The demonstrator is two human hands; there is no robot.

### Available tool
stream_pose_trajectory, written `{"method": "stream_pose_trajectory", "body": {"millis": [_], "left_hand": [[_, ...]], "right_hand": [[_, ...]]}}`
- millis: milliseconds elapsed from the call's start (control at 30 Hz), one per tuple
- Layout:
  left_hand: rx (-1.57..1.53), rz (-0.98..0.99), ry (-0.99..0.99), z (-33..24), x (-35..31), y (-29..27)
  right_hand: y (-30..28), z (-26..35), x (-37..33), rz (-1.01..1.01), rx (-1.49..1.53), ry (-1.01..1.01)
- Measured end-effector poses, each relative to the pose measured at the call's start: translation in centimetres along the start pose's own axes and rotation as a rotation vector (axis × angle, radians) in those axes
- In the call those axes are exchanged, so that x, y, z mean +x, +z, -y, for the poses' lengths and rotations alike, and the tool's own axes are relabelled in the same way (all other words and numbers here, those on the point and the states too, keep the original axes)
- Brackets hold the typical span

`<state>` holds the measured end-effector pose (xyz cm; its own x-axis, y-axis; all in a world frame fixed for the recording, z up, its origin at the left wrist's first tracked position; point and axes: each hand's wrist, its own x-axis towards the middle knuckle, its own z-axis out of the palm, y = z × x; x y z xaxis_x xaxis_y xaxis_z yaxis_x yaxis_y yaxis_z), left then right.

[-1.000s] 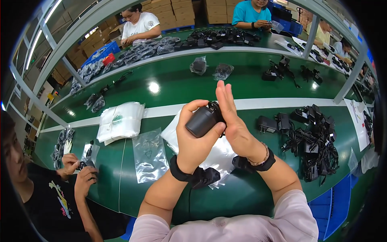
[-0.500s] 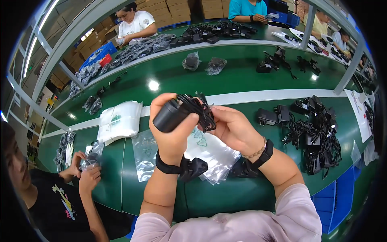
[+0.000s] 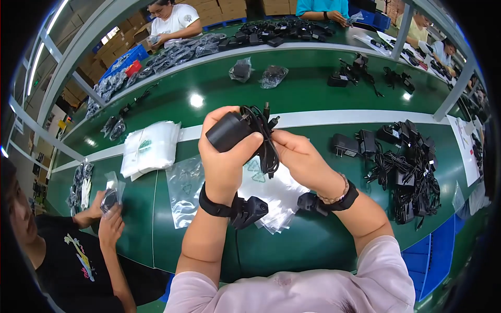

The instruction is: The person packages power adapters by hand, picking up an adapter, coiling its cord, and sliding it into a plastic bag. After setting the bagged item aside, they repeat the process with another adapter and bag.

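Note:
My left hand (image 3: 222, 161) is wrapped round a black power adapter (image 3: 228, 131), with its coiled cable (image 3: 267, 148) pressed against the adapter's prong side under my thumb. Two plug ends stick up from the coil. At the coil's right side, the fingers of my right hand (image 3: 297, 156) close on the cable; the exact pinch is partly hidden. Below both hands lie clear plastic bags (image 3: 271, 203) with green print, fanned out on the green table. One more clear bag (image 3: 185, 195) lies flat to their left.
A stack of clear bags (image 3: 151, 148) sits at left; a pile of black adapters (image 3: 407, 172) lies at right. Two bagged adapters (image 3: 273, 76) rest beyond the white strip (image 3: 313, 119). At left, a co-worker's hands (image 3: 109, 216) hold a bagged adapter. A blue bin (image 3: 433, 255) stands lower right.
The adapter and coil have turned slightly in my hands, and the plug ends now stand out above the coil. At left, the co-worker's hands have shifted with the bagged adapter.

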<state>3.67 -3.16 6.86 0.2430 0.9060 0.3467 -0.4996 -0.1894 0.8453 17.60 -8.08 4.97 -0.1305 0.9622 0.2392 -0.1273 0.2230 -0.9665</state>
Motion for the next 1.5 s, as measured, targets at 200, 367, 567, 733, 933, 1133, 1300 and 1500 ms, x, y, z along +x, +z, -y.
{"method": "stream_pose_trajectory", "body": {"millis": [200,367,567,733,933,1133,1300,1500], "left_hand": [[0.26,0.01,0.154,-0.4,-0.7,0.3],[0.409,0.026,0.323,0.0,-1.6,0.7],[0.033,0.014,0.068,0.3,-2.1,2.2],[-0.161,0.121,-0.151,0.0,-1.9,2.8],[-0.239,0.238,-0.255,0.4,-2.0,2.7],[-0.309,0.162,-0.244,2.9,-1.6,1.2],[1.155,0.419,0.005,3.4,-3.5,-0.7],[1.508,0.532,0.229,6.1,-4.9,-1.9]], "right_hand": [[0.3,-0.2,-0.1,0.06,0.339,-0.114],[0.6,-0.6,-0.4,-0.089,-0.262,-0.405],[-0.9,0.4,-0.7,-0.043,-0.472,-0.442],[-1.8,-0.2,-1.3,-0.09,-0.54,-0.489],[-0.8,0.7,-2.1,-0.059,-0.307,-0.512],[-3.7,2.2,-1.4,-0.348,-0.274,-0.388],[-9.9,4.6,-2.0,-0.673,0.049,-0.523],[-8.7,5.9,-3.2,-0.67,-0.082,-0.624]]}}
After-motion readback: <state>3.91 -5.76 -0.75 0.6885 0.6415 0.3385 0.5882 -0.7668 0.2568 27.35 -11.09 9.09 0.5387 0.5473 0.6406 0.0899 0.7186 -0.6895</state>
